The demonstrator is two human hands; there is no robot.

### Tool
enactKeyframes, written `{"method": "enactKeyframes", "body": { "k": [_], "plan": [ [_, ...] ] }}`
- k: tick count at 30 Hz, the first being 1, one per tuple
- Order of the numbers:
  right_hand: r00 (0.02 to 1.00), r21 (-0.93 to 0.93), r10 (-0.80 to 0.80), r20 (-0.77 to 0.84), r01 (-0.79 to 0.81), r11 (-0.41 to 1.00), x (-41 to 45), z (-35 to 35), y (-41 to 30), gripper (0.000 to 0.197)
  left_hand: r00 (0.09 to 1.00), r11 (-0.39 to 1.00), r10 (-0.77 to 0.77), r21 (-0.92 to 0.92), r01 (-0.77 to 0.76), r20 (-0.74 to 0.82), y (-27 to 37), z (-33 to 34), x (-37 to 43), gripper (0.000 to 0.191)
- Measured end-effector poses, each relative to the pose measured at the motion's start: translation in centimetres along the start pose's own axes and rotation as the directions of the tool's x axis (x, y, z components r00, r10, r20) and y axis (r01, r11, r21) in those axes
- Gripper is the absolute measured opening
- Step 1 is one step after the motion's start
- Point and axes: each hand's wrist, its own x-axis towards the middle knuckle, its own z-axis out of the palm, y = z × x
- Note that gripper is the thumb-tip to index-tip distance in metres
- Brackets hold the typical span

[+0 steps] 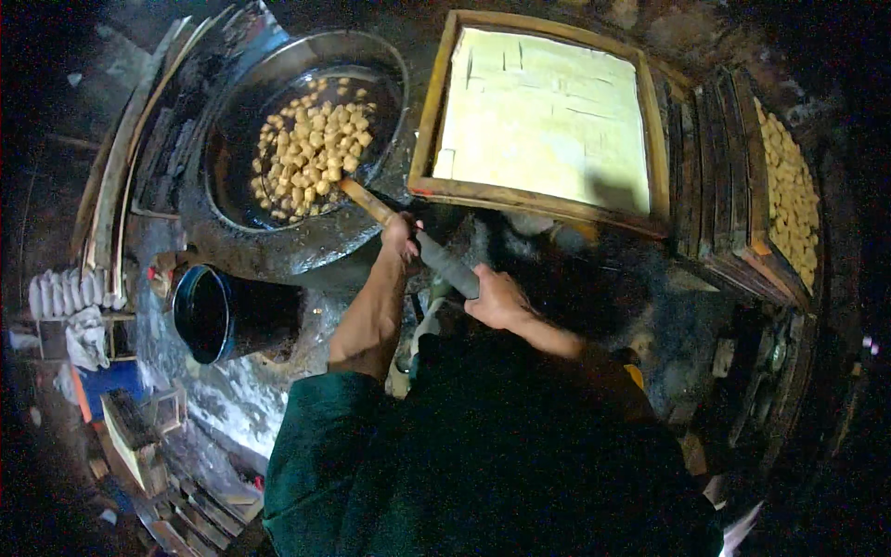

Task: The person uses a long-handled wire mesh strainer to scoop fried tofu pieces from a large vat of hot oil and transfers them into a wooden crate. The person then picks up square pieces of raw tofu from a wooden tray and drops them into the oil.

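Observation:
A long wooden handle (pixel 369 200), with a grey wrapped grip (pixel 445 263) toward my body, runs up to a large metal wok (pixel 224 157). My left hand (pixel 399 238) grasps the handle partway along. Around the grip's near end my right hand (pixel 500 298) is closed. In the wok's dark liquid, many golden-brown fried pieces (pixel 313 143), possibly tofu puffs, lie heaped at the middle. The handle's far end reaches the heap's lower right edge; whatever tool head it has is hidden beneath the pieces.
Right of the wok stands a wooden-framed tray (pixel 426 143) with a pale, sheet-like surface (pixel 543 118). Stacked frames (pixel 717 174) and a tray of golden pieces (pixel 790 188) are farther right. A dark bucket (pixel 202 313) stands at left, below long wooden planks (pixel 115 188).

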Motion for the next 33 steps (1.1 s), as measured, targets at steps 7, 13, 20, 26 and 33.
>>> {"method": "enactKeyframes", "body": {
  "k": [7, 13, 20, 26, 33],
  "plan": [
    [0.997, 0.028, -0.07, -0.025, 0.071, 0.997, -0.2, -2.0, -0.8, 0.056, 0.966, 0.945, 0.254, -0.226, -0.235, 0.057, 2.9, -0.3, -3.4, 0.019],
    [0.995, -0.004, -0.08, -0.062, 0.079, 0.997, -0.9, -0.5, -1.8, 0.057, 0.979, 0.908, 0.195, -0.387, -0.159, 0.054, 0.6, -1.0, -1.2, 0.017],
    [0.995, -0.035, 0.071, 0.071, -0.068, 0.997, -1.0, 0.7, -0.3, 0.058, 0.994, 0.956, 0.09, -0.285, -0.07, 0.058, -1.7, -0.8, -2.2, 0.008],
    [0.998, 0.009, -0.057, -0.03, 0.058, 0.998, -0.7, -1.9, -2.2, 0.05, 0.975, 0.827, 0.222, -0.526, -0.197, -0.017, 0.8, -0.7, -1.4, 0.007],
    [0.998, 0.03, -0.038, 0.053, 0.036, 0.999, 0.5, -0.7, -2.2, 0.052, 0.964, 0.768, 0.265, -0.602, -0.221, -0.016, 0.0, -2.3, 0.0, 0.008]
  ]
}}
